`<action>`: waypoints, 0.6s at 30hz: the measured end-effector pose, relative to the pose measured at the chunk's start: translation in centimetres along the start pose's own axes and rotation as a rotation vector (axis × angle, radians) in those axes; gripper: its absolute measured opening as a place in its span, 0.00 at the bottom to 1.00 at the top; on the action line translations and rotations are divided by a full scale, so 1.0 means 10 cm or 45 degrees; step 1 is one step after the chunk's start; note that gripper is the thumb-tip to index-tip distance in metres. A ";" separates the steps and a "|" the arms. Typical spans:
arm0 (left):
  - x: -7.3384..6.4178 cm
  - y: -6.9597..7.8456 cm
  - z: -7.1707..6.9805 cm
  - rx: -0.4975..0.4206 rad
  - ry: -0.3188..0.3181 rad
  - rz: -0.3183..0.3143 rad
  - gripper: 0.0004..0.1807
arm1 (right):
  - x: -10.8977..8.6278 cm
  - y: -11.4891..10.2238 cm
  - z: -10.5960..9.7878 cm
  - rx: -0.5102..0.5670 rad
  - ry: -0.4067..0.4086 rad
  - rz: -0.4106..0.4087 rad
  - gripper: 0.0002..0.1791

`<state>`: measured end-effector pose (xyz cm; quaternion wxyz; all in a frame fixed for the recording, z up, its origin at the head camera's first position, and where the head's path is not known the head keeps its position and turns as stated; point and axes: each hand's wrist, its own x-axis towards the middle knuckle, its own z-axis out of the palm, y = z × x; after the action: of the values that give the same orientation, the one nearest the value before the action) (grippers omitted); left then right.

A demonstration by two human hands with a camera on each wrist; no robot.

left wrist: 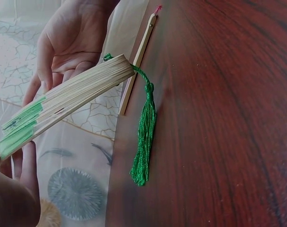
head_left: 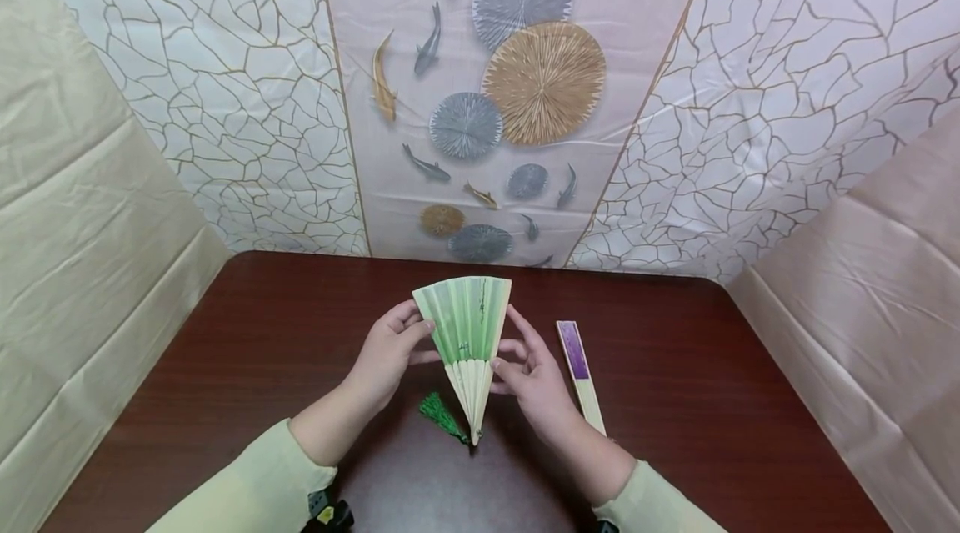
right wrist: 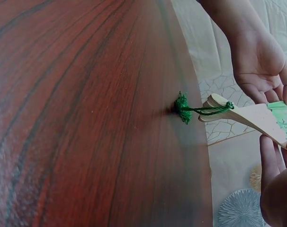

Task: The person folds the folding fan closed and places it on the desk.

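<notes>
A green folding fan (head_left: 467, 324) with pale wooden ribs is partly spread between both hands, its pivot end pointing toward the person. The left hand (head_left: 386, 354) pinches the fan's left edge, thumb on the front and fingers behind. On the opposite edge, the right hand (head_left: 534, 379) holds the outer rib between thumb and fingers. From the pivot hangs a green tassel (left wrist: 144, 137) on a braided cord. Just right of the right hand lies a closed folding fan (head_left: 576, 354) with a purple panel, its lower end hidden behind the right forearm.
A dark reddish-brown table (head_left: 247, 366) spreads beneath the hands. Behind it hangs a patterned cloth (head_left: 465, 216) with fish and round leaf shapes. Plain beige cloth (head_left: 82, 249) drops at the left side, and more beige cloth (head_left: 870, 299) hangs at the right.
</notes>
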<state>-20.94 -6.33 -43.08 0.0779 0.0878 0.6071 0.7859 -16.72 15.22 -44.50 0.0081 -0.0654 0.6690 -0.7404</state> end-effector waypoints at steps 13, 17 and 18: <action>-0.01 0.03 -0.02 -0.081 -0.121 -0.053 0.22 | -0.03 -0.04 0.01 0.012 -0.087 -0.007 0.44; -0.01 0.03 -0.02 -0.086 -0.125 -0.061 0.22 | -0.04 -0.06 0.01 0.000 -0.128 -0.017 0.43; -0.02 0.03 -0.02 -0.085 -0.128 -0.062 0.22 | -0.05 -0.06 0.01 -0.011 -0.140 -0.020 0.43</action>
<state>-20.84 -6.65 -42.81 0.1305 0.1097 0.5780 0.7980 -16.21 15.20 -43.95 0.0388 -0.1110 0.6701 -0.7329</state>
